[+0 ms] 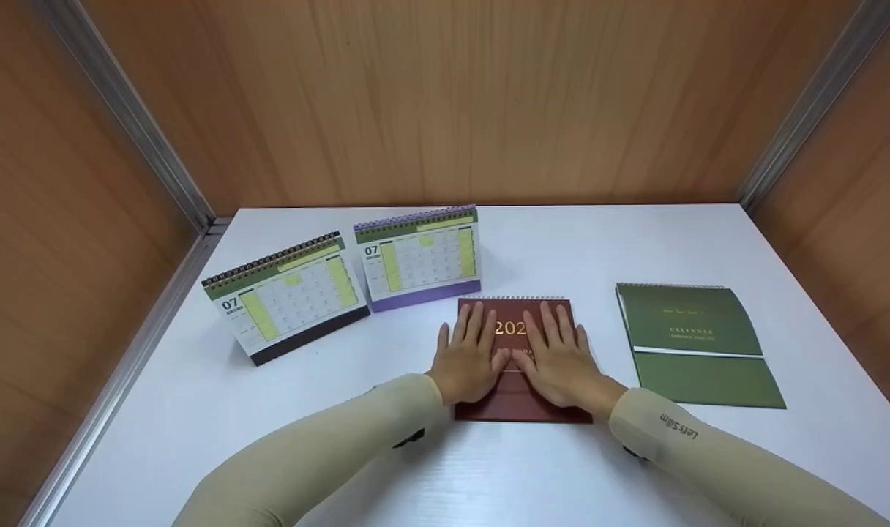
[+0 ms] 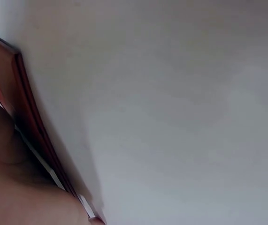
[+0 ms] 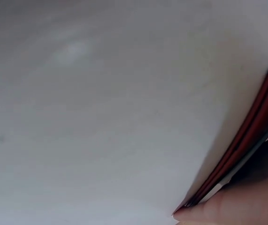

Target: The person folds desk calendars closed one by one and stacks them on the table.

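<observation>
A dark red desk calendar point(image 1: 518, 408) with gold lettering lies flat on the white table, its wire binding along the far edge. Both palms rest on its cover: my left hand point(image 1: 467, 366) on the left half, my right hand point(image 1: 563, 366) on the right half. The fingers of both are straight and point away from me, and the two thumbs meet near the middle, over part of the print. In the left wrist view, the layered red edge of the calendar point(image 2: 28, 103) shows beside the hand; the right wrist view has its opposite edge point(image 3: 246, 133).
Two calendars stand propped at the back left, one with a black base strip point(image 1: 291, 300) and one with a purple strip point(image 1: 419, 256), both on page 07. A green calendar point(image 1: 701, 380) lies flat at the right. Wooden panels point(image 1: 474, 102) enclose the table point(image 1: 562, 476).
</observation>
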Tool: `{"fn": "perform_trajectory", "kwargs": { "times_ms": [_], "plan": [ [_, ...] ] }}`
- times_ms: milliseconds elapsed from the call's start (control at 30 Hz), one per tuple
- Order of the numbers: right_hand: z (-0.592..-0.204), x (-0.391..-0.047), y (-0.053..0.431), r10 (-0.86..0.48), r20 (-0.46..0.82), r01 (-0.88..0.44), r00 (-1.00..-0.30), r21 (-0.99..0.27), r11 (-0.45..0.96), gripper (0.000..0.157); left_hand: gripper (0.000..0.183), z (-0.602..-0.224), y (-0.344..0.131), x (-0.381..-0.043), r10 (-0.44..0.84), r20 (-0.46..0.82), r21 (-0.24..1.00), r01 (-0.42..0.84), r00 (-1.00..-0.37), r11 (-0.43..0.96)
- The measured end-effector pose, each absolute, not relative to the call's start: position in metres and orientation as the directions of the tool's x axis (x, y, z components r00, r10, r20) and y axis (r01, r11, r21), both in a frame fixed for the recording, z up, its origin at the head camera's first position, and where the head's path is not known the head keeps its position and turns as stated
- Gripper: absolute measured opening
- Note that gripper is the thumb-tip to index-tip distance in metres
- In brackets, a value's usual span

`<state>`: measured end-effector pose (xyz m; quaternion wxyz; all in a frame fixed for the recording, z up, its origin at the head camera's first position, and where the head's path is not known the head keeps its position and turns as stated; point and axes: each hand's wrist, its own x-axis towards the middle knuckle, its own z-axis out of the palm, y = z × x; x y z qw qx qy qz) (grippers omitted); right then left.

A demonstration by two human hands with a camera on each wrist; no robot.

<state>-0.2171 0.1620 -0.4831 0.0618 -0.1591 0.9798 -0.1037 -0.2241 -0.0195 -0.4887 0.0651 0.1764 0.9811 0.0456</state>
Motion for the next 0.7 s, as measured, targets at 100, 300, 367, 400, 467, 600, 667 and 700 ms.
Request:
{"fn": "perform_trajectory", "kwargs": {
  "times_ms": [100,300,367,400,467,600,667,700],
  "plan": [
    [-0.4834,-0.2173,0.1616,-0.330,-0.094,-0.303,-0.939,-0.220,0.927,0.072,0.069,-0.4919,-0.0193,-0.2255,0.351,-0.117,0.109,0.340,-0.929,0.934],
    [-0.4835,-0.2171,0.1615,-0.333,-0.095,-0.309,-0.938,-0.202,0.929,0.072,0.069,-0.4958,-0.0190,-0.2283,0.356,-0.125,0.102,0.344,-0.926,0.933],
    [-0.4832,-0.2173,0.1613,-0.334,-0.091,-0.311,-0.938,-0.205,0.928,0.072,0.069,-0.4967,-0.0188,-0.2294,0.355,-0.128,0.094,0.345,-0.926,0.934],
    [-0.4830,-0.2173,0.1615,-0.335,-0.087,-0.312,-0.938,-0.206,0.928,0.072,0.069,-0.4966,-0.0187,-0.2297,0.353,-0.131,0.091,0.344,-0.926,0.935],
    [-0.4822,-0.2173,0.1614,-0.337,-0.080,-0.314,-0.938,-0.211,0.926,0.071,0.069,-0.4963,-0.0184,-0.2303,0.351,-0.137,0.081,0.343,-0.926,0.936],
    [-0.4812,-0.2175,0.1616,-0.340,-0.080,-0.317,-0.937,-0.217,0.923,0.070,0.069,-0.4930,-0.0184,-0.2299,0.345,-0.156,0.070,0.338,-0.925,0.938],
    [-0.4819,-0.2182,0.1624,-0.341,-0.092,-0.315,-0.935,-0.220,0.923,0.070,0.069,-0.4910,-0.0183,-0.2292,0.347,-0.161,0.064,0.341,-0.924,0.938],
    [-0.4823,-0.2187,0.1627,-0.341,-0.105,-0.312,-0.934,-0.220,0.924,0.071,0.069,-0.4901,-0.0182,-0.2288,0.348,-0.162,0.061,0.343,-0.923,0.937]
  ]
}}
